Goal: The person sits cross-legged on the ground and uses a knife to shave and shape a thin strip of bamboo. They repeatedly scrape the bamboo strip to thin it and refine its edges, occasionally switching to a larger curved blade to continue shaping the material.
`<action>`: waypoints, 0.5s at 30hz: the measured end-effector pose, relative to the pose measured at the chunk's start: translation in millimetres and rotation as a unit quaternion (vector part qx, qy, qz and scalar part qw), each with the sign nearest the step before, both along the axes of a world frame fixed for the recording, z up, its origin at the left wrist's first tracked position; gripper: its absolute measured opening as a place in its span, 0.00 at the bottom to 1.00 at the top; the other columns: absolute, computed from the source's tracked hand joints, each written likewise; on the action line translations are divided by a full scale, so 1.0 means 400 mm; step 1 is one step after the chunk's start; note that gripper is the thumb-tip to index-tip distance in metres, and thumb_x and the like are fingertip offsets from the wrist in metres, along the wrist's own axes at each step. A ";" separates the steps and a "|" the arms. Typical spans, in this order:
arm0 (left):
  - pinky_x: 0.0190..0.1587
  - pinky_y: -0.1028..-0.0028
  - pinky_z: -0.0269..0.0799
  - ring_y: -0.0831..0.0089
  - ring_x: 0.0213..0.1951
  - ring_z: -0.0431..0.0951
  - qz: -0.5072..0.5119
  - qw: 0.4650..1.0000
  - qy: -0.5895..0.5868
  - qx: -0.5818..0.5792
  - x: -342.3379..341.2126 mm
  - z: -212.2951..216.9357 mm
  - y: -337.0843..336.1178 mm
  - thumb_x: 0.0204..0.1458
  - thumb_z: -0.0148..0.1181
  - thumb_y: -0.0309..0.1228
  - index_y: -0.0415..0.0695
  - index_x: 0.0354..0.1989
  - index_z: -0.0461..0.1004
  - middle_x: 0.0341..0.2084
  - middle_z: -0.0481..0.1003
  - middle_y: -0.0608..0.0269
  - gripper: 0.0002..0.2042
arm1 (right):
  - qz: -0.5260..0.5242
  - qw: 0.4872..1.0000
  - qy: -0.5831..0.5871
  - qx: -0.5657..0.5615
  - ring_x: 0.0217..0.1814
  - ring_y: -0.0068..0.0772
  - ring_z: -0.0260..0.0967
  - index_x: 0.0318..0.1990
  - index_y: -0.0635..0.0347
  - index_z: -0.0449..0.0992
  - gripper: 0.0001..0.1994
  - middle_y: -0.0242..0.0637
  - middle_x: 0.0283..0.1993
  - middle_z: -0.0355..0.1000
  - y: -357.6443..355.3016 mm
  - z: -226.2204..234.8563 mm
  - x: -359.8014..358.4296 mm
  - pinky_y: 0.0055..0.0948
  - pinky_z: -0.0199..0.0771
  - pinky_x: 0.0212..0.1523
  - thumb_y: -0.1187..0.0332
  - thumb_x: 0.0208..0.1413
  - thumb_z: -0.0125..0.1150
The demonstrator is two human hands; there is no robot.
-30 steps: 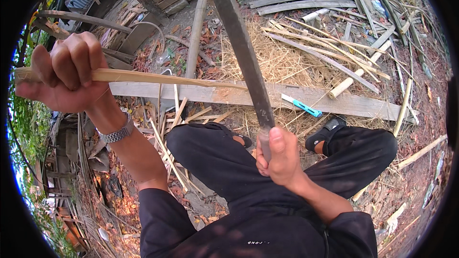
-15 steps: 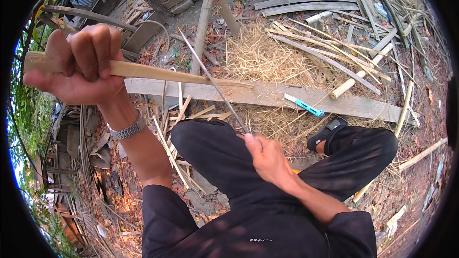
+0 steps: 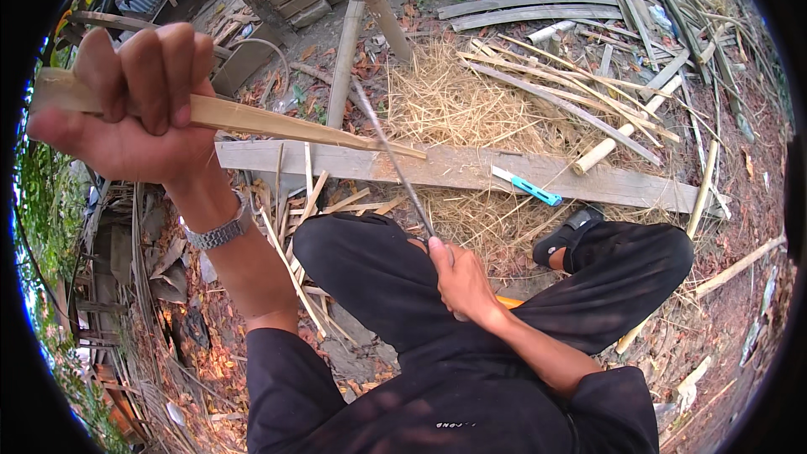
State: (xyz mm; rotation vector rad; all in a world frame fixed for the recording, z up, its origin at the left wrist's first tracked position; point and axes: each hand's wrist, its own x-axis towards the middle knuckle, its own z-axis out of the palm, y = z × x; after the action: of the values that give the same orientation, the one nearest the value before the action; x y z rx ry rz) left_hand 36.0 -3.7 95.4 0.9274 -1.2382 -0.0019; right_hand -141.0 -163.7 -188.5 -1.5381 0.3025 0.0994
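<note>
Outdoor yard, dirt littered with straw (image 3: 454, 105), bamboo offcuts and a plank (image 3: 471, 170) lying across in front of the knees. Left hand (image 3: 134, 105) raised, fist closed around a split bamboo strip (image 3: 294, 124) that tapers to a point over the plank. Right hand (image 3: 458, 282) low by the knee, gripping a long thin blade (image 3: 395, 160) angled up toward the strip's tip. Teal knife (image 3: 525, 185) lies on the plank.

Blade (image 3: 393, 160) swung down, now edge-on vs stick (image 3: 277, 122) tip.

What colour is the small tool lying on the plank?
Turquoise handle, pale blade end, on the grey plank; head view.
</note>
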 end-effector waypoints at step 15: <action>0.17 0.80 0.43 0.82 0.08 0.48 -0.080 0.996 0.015 0.032 0.027 0.009 -0.044 0.57 0.40 0.57 0.55 0.13 0.53 0.01 0.51 0.76 0.25 | 0.010 0.997 0.079 0.012 0.16 0.34 0.68 0.28 0.67 0.70 0.27 0.40 0.13 0.64 -0.040 -0.043 0.026 0.33 0.67 0.20 0.48 0.63 0.44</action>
State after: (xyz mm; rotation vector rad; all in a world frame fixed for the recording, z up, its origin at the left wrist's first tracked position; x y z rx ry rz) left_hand 47.0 -21.1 99.0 0.8778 -1.2874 -0.1836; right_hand -130.6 -179.6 -205.9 -1.5117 0.4101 0.2413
